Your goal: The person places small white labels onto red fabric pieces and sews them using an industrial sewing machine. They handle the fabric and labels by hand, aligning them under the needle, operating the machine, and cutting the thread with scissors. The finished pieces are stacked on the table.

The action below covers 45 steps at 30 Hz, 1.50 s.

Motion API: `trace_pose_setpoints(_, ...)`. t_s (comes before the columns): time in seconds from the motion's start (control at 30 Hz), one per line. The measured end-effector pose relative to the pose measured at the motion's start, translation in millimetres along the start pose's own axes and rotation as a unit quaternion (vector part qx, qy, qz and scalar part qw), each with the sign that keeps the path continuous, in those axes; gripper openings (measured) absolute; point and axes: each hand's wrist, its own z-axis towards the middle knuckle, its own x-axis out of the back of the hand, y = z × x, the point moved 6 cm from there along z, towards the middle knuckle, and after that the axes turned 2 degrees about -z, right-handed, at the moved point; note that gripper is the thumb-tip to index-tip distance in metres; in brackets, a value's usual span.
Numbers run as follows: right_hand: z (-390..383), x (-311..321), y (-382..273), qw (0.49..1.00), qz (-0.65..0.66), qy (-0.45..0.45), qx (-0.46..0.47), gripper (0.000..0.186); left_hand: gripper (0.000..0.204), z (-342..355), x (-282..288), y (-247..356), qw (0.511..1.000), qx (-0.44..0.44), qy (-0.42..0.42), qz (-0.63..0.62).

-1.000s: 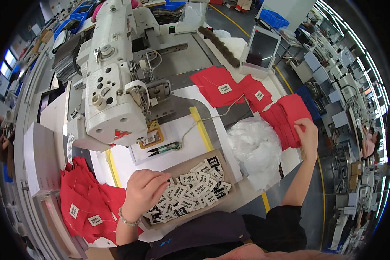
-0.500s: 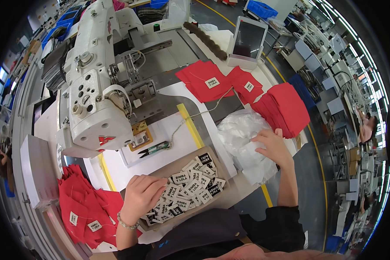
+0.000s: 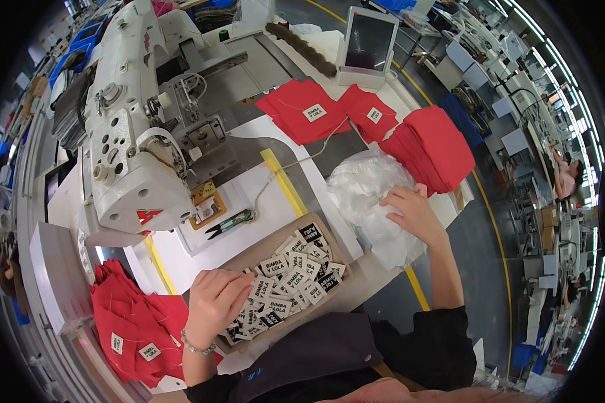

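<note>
My left hand (image 3: 214, 305) is over the left end of a shallow box (image 3: 321, 218) heaped with small black and white fabric labels (image 3: 294, 275). Its fingers are curled and pressed together; what is in them, if anything, I cannot make out. On the right, my right hand (image 3: 413, 211) rests on a pile of thin, clear-white plastic film pieces (image 3: 366, 191), with thumb and fingers apart. Thread snips (image 3: 230, 223) with a cord tied to them lie behind the label box.
A white industrial sewing machine (image 3: 138, 161) stands at the left. Red fabric pieces with labels (image 3: 134, 336) lie at the front left, others (image 3: 306, 111) farther back. A red fabric stack (image 3: 433, 148) sits beyond the film, and a small screen (image 3: 366, 47) at the back.
The whole view has shifted slightly, so the bench things sit farther left and higher. Both hands stay in nearly the same places, with the right one still on the film.
</note>
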Motion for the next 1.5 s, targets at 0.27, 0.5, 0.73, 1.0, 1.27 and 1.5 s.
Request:
trace_pose_setpoints(0.27, -1, -8, 5, 1.0, -0.007, -0.023, 0.002, 0.011, 0.025, -5, 2, 4, 1.0, -0.003, 0.002, 0.005)
trace_pose_setpoints(0.5, 1, -16, 11, 0.998, -0.037, -0.051, 0.005, 0.009, 0.022, -8, 3, 8, 1.0, -0.002, 0.001, 0.005)
trace_pose_setpoints(0.73, -17, -9, 0, 0.995, 0.068, -0.074, -0.001, 0.018, 0.021, -13, 5, 10, 1.0, 0.003, 0.004, 0.01)
trace_pose_setpoints(1.0, -29, -15, -16, 0.994, 0.098, -0.023, -0.034, 0.017, 0.024, -5, 1, 12, 1.0, -0.018, -0.011, 0.001)
trace_pose_setpoints(1.27, -34, -17, -21, 0.992, 0.094, -0.031, -0.08, 0.01, 0.028, -7, 2, 11, 1.0, -0.015, -0.009, 0.001)
trace_pose_setpoints(1.5, -22, 25, -4, 0.977, 0.145, 0.072, -0.139, 0.01, 0.026, -10, 2, 3, 1.0, 0.004, -0.005, 0.011)
